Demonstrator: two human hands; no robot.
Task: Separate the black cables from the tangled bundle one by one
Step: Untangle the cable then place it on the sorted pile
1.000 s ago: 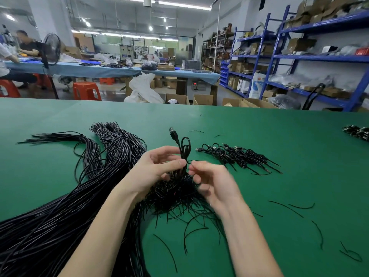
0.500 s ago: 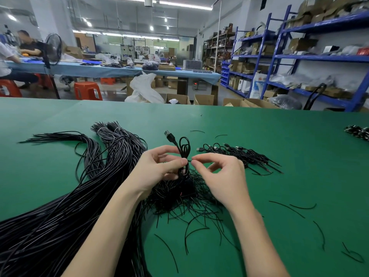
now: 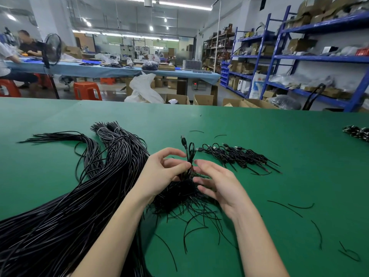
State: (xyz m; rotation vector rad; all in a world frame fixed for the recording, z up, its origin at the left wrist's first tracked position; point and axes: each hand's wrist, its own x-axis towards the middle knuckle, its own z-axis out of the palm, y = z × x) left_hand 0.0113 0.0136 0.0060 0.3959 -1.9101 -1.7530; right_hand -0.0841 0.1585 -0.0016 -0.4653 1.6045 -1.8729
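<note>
A thick bundle of long black cables (image 3: 79,196) sweeps across the green table from lower left to centre. My left hand (image 3: 163,170) pinches one coiled black cable with a USB plug (image 3: 188,149), held upright above a dark heap of short cable ends (image 3: 179,194). My right hand (image 3: 217,182) hovers just right of that cable, fingers spread and relaxed, fingertips close to the heap and holding nothing. A pile of separated coiled cables (image 3: 237,156) lies to the right, beyond my right hand.
Loose cut cable scraps (image 3: 289,207) are scattered over the green table (image 3: 279,136) at lower right. Another small cable pile (image 3: 357,132) sits at the far right edge. Beyond the table are boxes, blue shelving (image 3: 319,56) and people at a blue bench.
My right hand let go of its pinch near the coiled cable and opened, dropping slightly lower. My left hand still holds the cable upright; the plug shifted slightly.
</note>
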